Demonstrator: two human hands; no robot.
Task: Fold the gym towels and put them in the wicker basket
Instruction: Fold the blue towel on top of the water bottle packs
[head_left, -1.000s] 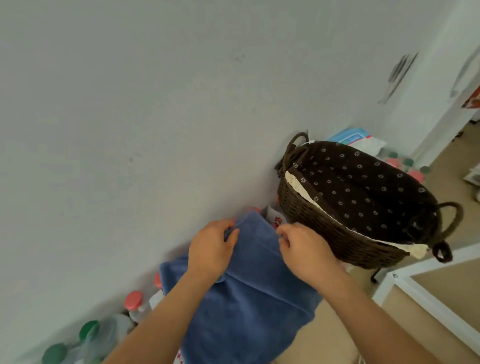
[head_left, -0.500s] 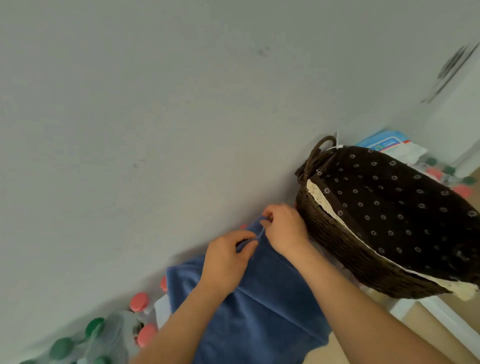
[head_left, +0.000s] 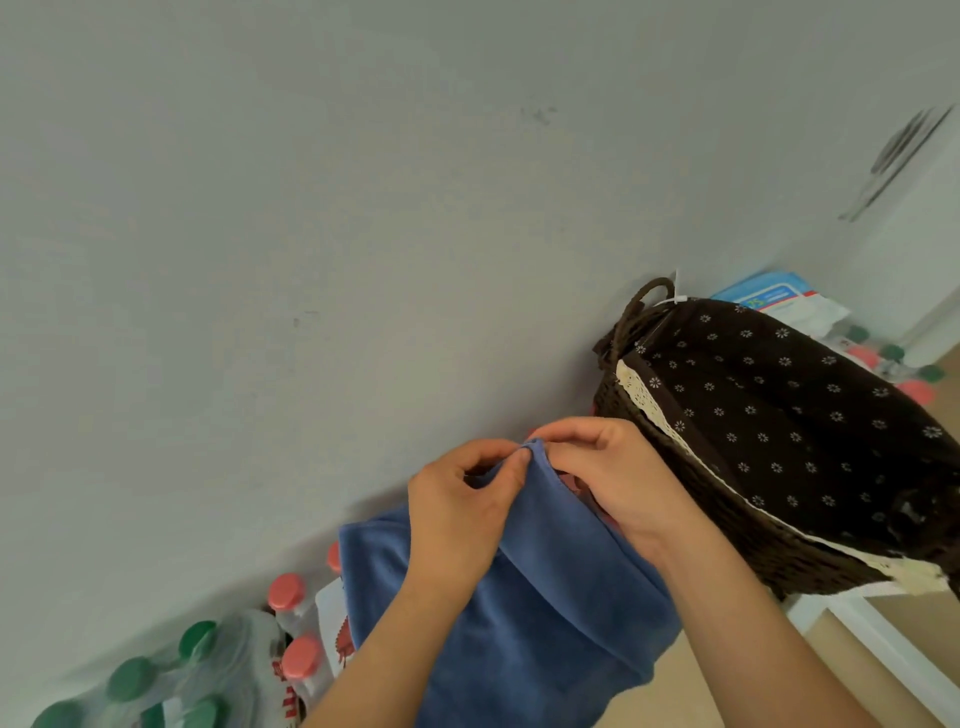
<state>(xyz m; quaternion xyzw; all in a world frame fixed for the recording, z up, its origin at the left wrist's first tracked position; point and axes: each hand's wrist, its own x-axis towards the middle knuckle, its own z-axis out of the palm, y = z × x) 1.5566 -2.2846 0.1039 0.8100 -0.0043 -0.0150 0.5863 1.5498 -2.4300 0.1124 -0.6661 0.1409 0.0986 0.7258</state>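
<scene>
- Blue towel (head_left: 524, 613): draped in loose folds in front of the person, its top corner raised and pinched where both hands meet; the lower part hangs out of view at the bottom edge.
- Left hand (head_left: 460, 512): thumb and forefinger closed on the towel's top corner, palm resting against the cloth.
- Right hand (head_left: 613, 470): fingers curled and pinching the same corner from the other side, touching the left hand's fingertips.
- Wicker basket (head_left: 691, 483): dark brown weave with a loop handle, lined with dark flower-print fabric edged in cream lace; it stands just beside the right hand, tilted in this view, with no towel visible inside.
- Grey wall (head_left: 363, 234): fills the background behind the hands.
- Bottles (head_left: 291, 623) with pink and green caps: grouped at the wall's foot, left of the towel.
</scene>
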